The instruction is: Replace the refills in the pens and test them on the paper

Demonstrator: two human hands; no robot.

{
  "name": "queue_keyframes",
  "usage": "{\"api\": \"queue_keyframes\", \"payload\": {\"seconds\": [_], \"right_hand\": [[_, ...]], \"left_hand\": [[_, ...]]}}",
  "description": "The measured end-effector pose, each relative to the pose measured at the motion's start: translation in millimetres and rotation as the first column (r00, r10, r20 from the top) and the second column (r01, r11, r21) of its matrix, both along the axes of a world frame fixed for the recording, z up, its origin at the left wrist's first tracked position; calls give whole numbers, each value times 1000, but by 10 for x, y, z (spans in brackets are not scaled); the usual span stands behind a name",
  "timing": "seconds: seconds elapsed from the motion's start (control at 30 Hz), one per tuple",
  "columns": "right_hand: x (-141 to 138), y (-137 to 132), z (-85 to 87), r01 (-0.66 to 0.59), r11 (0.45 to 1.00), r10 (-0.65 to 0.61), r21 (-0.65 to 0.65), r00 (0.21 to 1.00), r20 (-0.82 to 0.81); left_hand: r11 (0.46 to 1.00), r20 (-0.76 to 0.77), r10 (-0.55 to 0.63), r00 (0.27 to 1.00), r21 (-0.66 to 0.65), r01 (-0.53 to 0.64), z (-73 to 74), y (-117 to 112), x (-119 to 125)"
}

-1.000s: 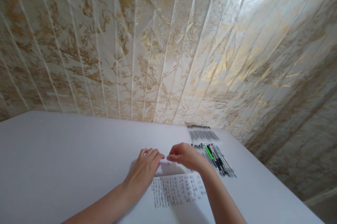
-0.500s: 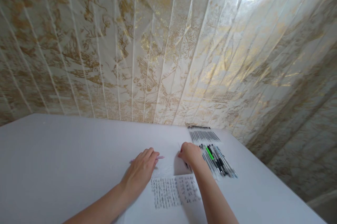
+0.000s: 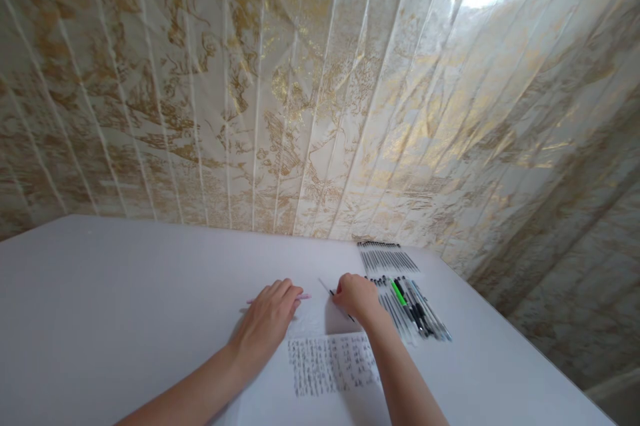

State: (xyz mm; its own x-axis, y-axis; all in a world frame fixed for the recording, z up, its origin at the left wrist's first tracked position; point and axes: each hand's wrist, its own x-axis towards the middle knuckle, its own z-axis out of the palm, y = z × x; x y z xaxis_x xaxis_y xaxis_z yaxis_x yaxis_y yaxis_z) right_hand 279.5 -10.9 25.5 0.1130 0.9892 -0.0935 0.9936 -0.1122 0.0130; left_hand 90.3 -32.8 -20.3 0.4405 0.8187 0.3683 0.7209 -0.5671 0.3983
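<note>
My left hand [image 3: 270, 319] lies on the white table with its fingers curled round a pink pen barrel [image 3: 303, 296] whose tip sticks out to the right. My right hand [image 3: 357, 297] is closed in a pinch on a thin dark refill [image 3: 327, 289] that points up and to the left. Both hands hover at the top edge of a sheet of paper [image 3: 334, 363] covered with handwriting.
To the right of my right hand lies a row of several pens [image 3: 415, 309], one with a green clip. Behind them sits a flat pack of dark refills [image 3: 386, 258]. A gold-patterned curtain [image 3: 320, 93] hangs behind the white table [image 3: 125, 306].
My hands have drawn apart. The right hand has pulled the thin refill out toward the right while the left hand kept the pink barrel in place.
</note>
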Motion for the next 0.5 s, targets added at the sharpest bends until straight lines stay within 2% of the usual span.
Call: {"api": "queue_keyframes", "payload": {"seconds": [0.1, 0.23, 0.33, 0.5], "right_hand": [[-77, -63, 154, -147, 988, 152, 50, 980, -126], [-104, -188, 400, -310, 925, 365, 219, 885, -290], [-88, -271, 521, -296, 923, 354, 244, 903, -242], [-48, -322, 596, -280, 929, 327, 240, 927, -184]], "left_hand": [[1000, 56, 10, 998, 16, -10, 30, 27, -35], [998, 184, -1, 983, 62, -10, 6, 110, -99], [995, 256, 3, 967, 95, -28, -34, 161, -123], [994, 284, 3, 959, 103, -34, -44, 170, -117]]}}
